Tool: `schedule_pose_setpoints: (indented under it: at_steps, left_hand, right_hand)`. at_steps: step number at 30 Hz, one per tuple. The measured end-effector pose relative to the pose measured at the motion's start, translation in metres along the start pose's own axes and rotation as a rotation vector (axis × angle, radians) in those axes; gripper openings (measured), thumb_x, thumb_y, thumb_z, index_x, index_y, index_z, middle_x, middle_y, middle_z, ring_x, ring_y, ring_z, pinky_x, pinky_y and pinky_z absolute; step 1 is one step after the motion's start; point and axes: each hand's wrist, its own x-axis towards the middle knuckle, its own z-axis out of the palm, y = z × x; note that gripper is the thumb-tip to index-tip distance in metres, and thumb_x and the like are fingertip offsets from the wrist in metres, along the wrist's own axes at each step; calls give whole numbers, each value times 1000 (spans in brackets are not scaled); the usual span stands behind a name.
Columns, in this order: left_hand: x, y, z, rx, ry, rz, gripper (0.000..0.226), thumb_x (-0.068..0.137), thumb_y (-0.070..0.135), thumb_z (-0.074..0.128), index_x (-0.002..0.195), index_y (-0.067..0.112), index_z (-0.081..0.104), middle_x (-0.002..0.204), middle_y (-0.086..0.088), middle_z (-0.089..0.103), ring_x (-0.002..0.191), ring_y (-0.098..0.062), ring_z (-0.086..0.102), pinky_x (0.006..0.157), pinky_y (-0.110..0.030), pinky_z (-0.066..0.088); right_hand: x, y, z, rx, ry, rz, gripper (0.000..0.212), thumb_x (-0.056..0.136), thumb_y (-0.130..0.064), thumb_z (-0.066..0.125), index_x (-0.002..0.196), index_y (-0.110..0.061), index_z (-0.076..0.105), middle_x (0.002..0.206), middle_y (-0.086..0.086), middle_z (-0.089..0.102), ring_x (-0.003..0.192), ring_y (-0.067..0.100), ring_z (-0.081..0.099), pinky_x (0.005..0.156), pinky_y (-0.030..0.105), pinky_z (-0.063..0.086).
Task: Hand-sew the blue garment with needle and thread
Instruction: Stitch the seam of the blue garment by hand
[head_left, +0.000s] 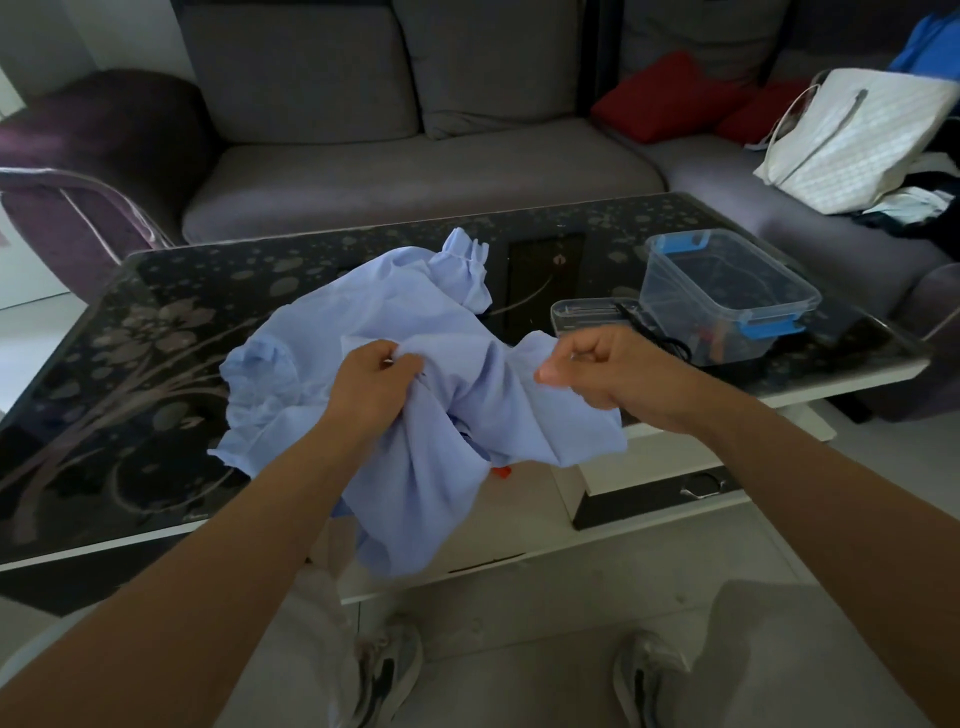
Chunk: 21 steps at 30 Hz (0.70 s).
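Sewing under way, we judge; no finished stitching shows.
Head view: our left hand (382, 384) grips a fold of the blue garment (395, 312), bunched at the near edge of the tabletop (156, 364); our right hand (597, 371) curls, holding what we cannot tell; needle and thread unseen.

Grey sofa (415, 171), red cushions (670, 93), white bag (857, 140).

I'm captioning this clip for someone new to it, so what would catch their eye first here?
The crumpled blue garment comes first, mid-frame, spilling over the near edge of the dark flower-patterned glass table, with the left hand pinching a fold and the right hand curled beside it. To the right on the table stands a clear plastic box with blue clips.
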Motion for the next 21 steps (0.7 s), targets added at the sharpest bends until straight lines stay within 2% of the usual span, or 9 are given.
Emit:
schedule_pose_setpoints:
  at_steps: [3,5,8,10,11,13,16,18,21]
  left_hand:
    - [2,-2,-1,0,38,20,28,99,25,53,75,11,54,70,-2,51,67,-17,47,61,-21,39]
    - [2,-3,-1,12,61,46,27,99,27,54,75,14,55,69,3,52,64,-11,47,58,-13,37]
    - [-1,-3,-2,-6,92,85,17,99,29,54,90,15,59,73,10,54,67,-3,50,56,-6,35]
    - [-2,-4,-3,-56,104,98,13,99,29,53,97,19,60,79,10,58,70,-1,52,59,-4,36]
    - [-2,-4,-4,-77,103,101,13,99,30,54,97,19,61,81,9,59,71,-1,53,61,-6,37]
    - [-3,-4,-6,-106,79,90,15,97,30,57,92,16,61,79,6,60,72,-5,54,64,-12,40]
    - [-6,-2,-7,-150,35,87,24,96,30,59,76,16,59,73,2,58,69,-10,52,63,-17,42]
    - [-9,-1,-8,-130,5,121,27,96,30,59,71,17,58,70,2,57,66,-9,51,62,-17,42]
    - [-12,-2,-10,-96,-37,194,28,95,30,59,69,21,58,68,4,58,62,-3,54,60,-10,43]
  right_hand:
    - [-17,-2,-6,-232,-586,191,11,88,-22,68,79,-26,72,78,8,59,61,9,47,61,19,40]
    - [-20,5,1,-437,-829,326,6,85,-25,73,79,-26,74,83,7,67,75,13,55,79,27,45]
    - [-15,13,8,-691,-907,448,7,80,-32,78,76,-26,75,89,11,70,89,23,60,96,35,45]
    - [-14,16,8,-801,-916,527,5,79,-32,78,76,-31,74,80,-10,68,100,16,61,103,34,45]
    - [-13,17,8,-833,-902,545,4,80,-31,78,80,-31,74,82,-17,66,106,14,60,105,37,45]
    - [-9,18,6,-854,-788,504,16,81,-29,77,96,-31,73,103,-16,65,114,15,56,107,39,42]
    - [-5,11,1,-732,-420,380,35,84,-21,70,118,-26,63,122,-7,54,112,12,51,96,28,41]
    - [0,4,-1,-518,-199,345,28,89,-19,63,116,-24,60,112,-2,56,93,12,54,80,25,43]
    - [13,-12,5,-274,33,365,9,96,-20,49,99,-20,58,73,-3,51,58,9,42,55,20,34]
